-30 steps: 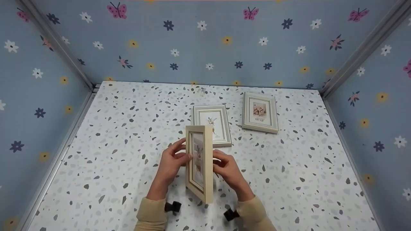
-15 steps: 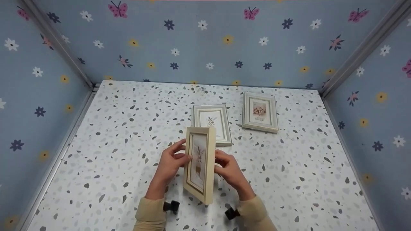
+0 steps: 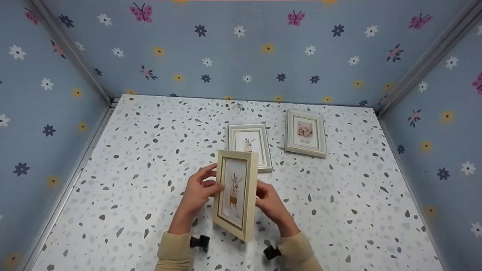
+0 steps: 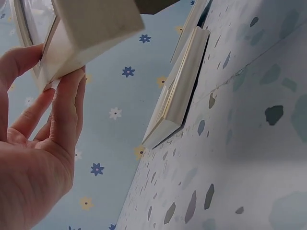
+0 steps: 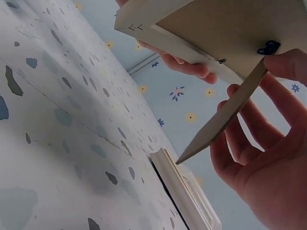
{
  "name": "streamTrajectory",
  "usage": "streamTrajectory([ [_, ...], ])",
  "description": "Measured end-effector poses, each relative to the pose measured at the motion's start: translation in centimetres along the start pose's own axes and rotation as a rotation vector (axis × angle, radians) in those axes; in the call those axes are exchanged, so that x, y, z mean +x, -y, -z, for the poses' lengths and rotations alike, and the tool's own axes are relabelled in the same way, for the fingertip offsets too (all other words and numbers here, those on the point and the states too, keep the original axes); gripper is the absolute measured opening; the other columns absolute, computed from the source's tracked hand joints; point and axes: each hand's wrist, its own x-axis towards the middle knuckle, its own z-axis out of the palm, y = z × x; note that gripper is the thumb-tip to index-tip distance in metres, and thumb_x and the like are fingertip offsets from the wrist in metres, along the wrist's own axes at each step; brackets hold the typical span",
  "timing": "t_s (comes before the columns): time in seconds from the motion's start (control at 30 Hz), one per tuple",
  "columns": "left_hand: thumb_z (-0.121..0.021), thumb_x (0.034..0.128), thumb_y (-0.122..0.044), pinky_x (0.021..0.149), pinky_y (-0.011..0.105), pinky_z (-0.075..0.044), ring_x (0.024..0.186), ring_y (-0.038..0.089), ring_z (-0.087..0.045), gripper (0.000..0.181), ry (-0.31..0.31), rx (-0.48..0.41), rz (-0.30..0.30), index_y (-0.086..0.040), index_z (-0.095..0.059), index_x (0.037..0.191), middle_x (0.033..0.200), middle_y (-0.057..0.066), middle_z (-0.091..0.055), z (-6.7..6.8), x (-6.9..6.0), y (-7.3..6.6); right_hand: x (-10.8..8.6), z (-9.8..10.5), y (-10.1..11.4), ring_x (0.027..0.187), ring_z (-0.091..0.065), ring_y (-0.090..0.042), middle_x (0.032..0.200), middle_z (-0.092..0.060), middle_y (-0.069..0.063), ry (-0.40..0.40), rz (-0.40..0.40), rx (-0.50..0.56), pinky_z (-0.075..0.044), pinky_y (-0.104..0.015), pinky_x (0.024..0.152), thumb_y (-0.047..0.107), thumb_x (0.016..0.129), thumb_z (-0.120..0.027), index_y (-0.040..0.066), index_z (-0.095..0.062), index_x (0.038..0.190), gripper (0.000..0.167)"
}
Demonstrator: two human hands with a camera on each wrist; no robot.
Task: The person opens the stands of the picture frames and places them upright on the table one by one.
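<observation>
A cream picture frame (image 3: 236, 195) is held upright above the table, its plant print turned toward the head camera and slightly to the right. My left hand (image 3: 197, 192) pinches its left side, thumb on the front edge and fingers behind. In the right wrist view, a flat stand leg (image 5: 225, 112) sticks out from the brown backing board (image 5: 211, 28), beside a dark hinge (image 5: 268, 47). My right hand (image 5: 268, 143) pinches this leg near the hinge between thumb and fingers. In the head view the right hand's fingertips are hidden behind the frame.
A second frame with a plant print (image 3: 248, 137) lies face up just behind the held one, partly covered by it. Farther right lies a third frame with a flower photo (image 3: 305, 133). Patterned blue panels (image 3: 241, 49) close off the speckled table (image 3: 150, 150) at the back and sides.
The held frame has turned, so more of its front faces the head camera. The right hand has stayed behind it, the left at its edge. The two lying frames have not moved.
</observation>
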Motion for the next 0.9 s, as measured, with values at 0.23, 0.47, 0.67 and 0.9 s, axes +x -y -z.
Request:
streamTrajectory([
  [0.23,-0.074,0.0828,0.009,0.063,0.037,-0.059,0.084,0.028,-0.069,0.063,-0.024,-0.001,-0.006,-0.007,-0.055,0.140,0.112,0.019,-0.063,-0.1,-0.1,0.1,-0.1,0.2,-0.2,0.099,-0.062,-0.023,0.120,-0.065,-0.013,0.017,0.010,0.014,-0.054,-0.035,0.083,0.007,0.094,-0.067,-0.005,-0.061,0.128,0.037],
  [0.47,-0.076,0.0820,0.007,0.063,0.037,-0.059,0.086,0.031,-0.070,0.063,-0.057,-0.013,-0.017,-0.010,-0.055,0.140,0.114,0.020,-0.062,-0.1,-0.2,-0.2,-0.1,0.3,0.5,0.107,-0.060,-0.026,0.126,-0.061,-0.015,-0.013,0.023,0.017,-0.053,-0.038,0.088,0.006,0.097,-0.063,-0.004,-0.058,0.134,0.038],
  [0.67,-0.074,0.0820,0.008,0.062,0.034,-0.059,0.086,0.029,-0.070,0.065,-0.098,-0.020,-0.037,-0.008,-0.053,0.141,0.113,0.019,-0.062,0.3,-0.3,-0.2,-0.2,0.3,1.7,0.116,-0.060,-0.031,0.128,-0.061,-0.018,-0.077,0.135,-0.026,-0.051,-0.044,0.096,0.003,0.098,-0.060,-0.006,-0.059,0.131,0.034],
  [0.9,-0.074,0.0820,0.010,0.060,0.033,-0.058,0.083,0.026,-0.070,0.064,-0.168,-0.022,-0.106,-0.004,-0.053,0.140,0.112,0.020,-0.062,0.9,-0.7,-0.5,-0.5,0.1,3.2,0.109,-0.061,-0.031,0.123,-0.063,-0.022,-0.132,0.250,-0.030,-0.053,-0.039,0.091,-0.006,0.096,-0.057,-0.011,-0.060,0.126,0.030],
])
